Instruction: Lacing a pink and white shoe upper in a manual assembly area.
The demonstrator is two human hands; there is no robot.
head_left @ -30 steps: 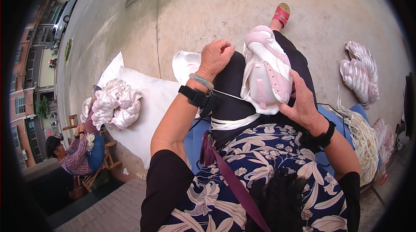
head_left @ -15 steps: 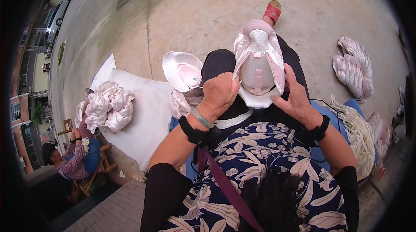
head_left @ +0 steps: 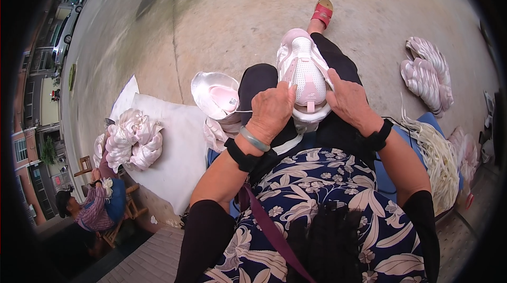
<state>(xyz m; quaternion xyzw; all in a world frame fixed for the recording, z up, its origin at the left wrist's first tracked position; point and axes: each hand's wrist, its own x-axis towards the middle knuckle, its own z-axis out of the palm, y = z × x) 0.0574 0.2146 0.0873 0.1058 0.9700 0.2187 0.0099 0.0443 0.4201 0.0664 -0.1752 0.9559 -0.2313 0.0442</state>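
A pink and white shoe upper (head_left: pixel 303 69) lies on my lap over black trousers. My left hand (head_left: pixel 272 111) grips its near left edge, fingers closed, with a thin thread running left from it. Along the upper's right side my right hand (head_left: pixel 346 100) presses and holds it. Both wrists carry black bands; the left also wears a pale green bangle. Another pink and white shoe upper (head_left: pixel 217 95) sits just left of my knee.
A white sack (head_left: pixel 174 145) on the left bears a heap of pink uppers (head_left: pixel 132 140). More stacked uppers (head_left: pixel 428 74) lie far right, a bundle of white laces (head_left: pixel 435 159) beside me. Another person (head_left: pixel 90 211) sits on a wooden chair lower left. Concrete ground lies ahead.
My left hand came down from a raised position to the shoe upper's near edge. The upper turned to lie straight along my lap.
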